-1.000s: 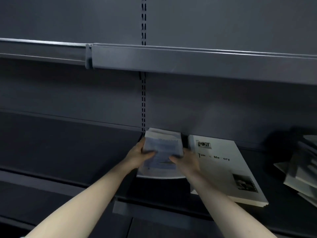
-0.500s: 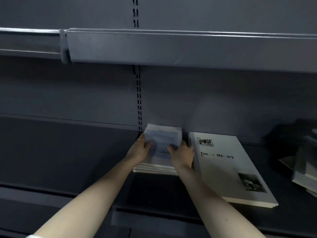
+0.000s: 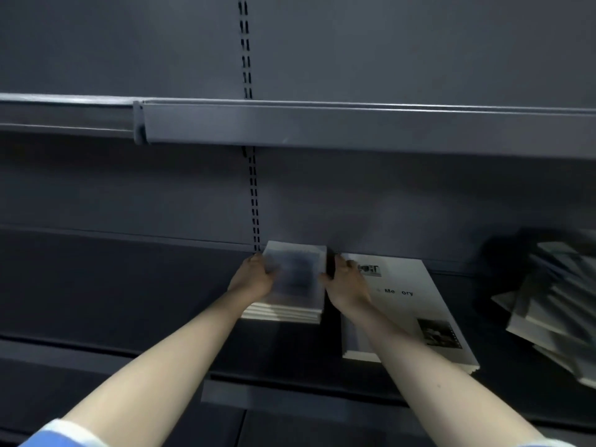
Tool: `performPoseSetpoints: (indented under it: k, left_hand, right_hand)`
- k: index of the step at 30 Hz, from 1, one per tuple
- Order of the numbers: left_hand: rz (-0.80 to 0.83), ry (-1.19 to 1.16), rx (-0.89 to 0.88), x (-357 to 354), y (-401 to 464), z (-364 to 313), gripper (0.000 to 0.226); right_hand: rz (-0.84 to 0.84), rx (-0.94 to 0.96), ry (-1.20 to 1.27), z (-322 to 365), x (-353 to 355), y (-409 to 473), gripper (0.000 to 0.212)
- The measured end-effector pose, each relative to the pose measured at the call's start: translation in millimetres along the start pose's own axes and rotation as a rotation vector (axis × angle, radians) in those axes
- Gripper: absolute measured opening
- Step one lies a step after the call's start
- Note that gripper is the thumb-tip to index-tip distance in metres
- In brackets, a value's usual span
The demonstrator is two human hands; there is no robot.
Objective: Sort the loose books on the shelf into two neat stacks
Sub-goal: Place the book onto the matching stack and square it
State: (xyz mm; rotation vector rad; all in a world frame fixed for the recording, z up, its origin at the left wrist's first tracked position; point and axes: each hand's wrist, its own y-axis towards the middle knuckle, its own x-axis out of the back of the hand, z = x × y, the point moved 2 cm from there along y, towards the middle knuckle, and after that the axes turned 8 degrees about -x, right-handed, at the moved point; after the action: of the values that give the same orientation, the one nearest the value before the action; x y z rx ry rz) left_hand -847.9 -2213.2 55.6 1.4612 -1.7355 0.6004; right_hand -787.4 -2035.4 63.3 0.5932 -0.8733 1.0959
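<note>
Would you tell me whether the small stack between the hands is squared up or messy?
Squared up: the small stack has its page edges aligned in front.

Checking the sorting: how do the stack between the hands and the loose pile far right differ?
The small stack has squared edges; the loose pile lies fanned and askew. Left hand and right hand flank the stack; nothing touches the pile. Both rest on the same shelf.

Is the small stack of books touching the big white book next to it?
Apart. The head view shows a dark strip of bare shelf between the small stack and the big white book, running along their whole facing edges.
</note>
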Motion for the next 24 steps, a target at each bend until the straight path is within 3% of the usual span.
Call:
performPoseSetpoints:
  k: [7, 17, 24]
  left_hand:
    - [-0.027, 0.124, -0.06, 10, -36, -53, 0.071]
    - [-0.029, 0.401, -0.015, -16, -86, -124, 0.074]
    - [-0.086, 0.409, -0.077, -17, -122, -165, 0.077]
  right_hand:
    - [-0.09, 0.081, -0.186, -38, 54, -13, 0.06]
    - [-0.109, 0.116, -0.358, -115, 113, -48, 0.065]
    - [-0.162, 0.106, -0.383, -133, 156, -74, 0.058]
